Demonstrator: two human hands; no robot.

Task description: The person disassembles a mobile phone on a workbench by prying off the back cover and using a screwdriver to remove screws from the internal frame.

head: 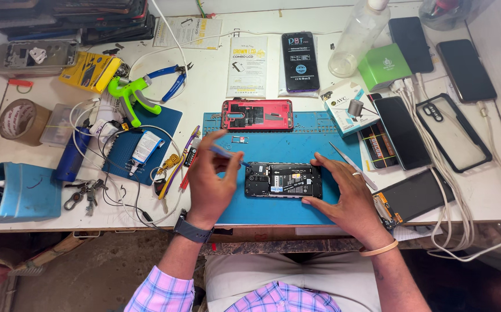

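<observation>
An opened black phone (284,180) with its back removed lies on a blue work mat (279,205). My left hand (210,182) grips a thin blue pry tool (227,154), whose tip touches the phone's upper left corner. My right hand (343,190) presses on the phone's right end, fingers spread along its edge. A red phone back shell (256,114) rests at the mat's far edge. A small SIM tray (240,139) sits between the shell and my left hand.
Metal tweezers (351,164) lie right of the mat. Several phones (403,133) and white cables (447,190) crowd the right side. A detached screen (412,196) is near my right wrist. Pliers (169,81), a green tool (129,95), tape roll (22,121) and a blue bin (22,193) fill the left.
</observation>
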